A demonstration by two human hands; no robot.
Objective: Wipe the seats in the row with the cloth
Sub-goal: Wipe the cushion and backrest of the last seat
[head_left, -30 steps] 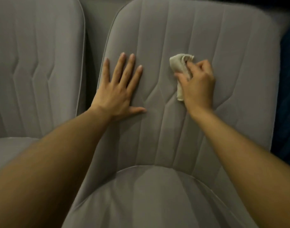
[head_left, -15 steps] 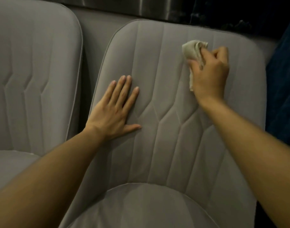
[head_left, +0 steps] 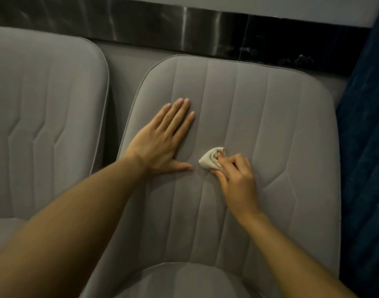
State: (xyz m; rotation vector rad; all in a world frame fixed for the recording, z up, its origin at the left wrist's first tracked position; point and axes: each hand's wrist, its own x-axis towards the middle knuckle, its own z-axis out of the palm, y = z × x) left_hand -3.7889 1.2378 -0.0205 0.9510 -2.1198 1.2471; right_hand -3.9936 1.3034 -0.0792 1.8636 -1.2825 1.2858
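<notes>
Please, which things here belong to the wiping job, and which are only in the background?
Part of the job: cloth, held by the right hand; left hand, flat on the seat being wiped; neighbouring seat.

Not part of it: shiny wall strip; blue fabric at the right edge.

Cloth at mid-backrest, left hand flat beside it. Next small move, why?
Probably sweep the cloth rightward across the backrest: the right hand grips it bunched at centre, and the left hand lies flat just left of it, blocking that way.
</notes>
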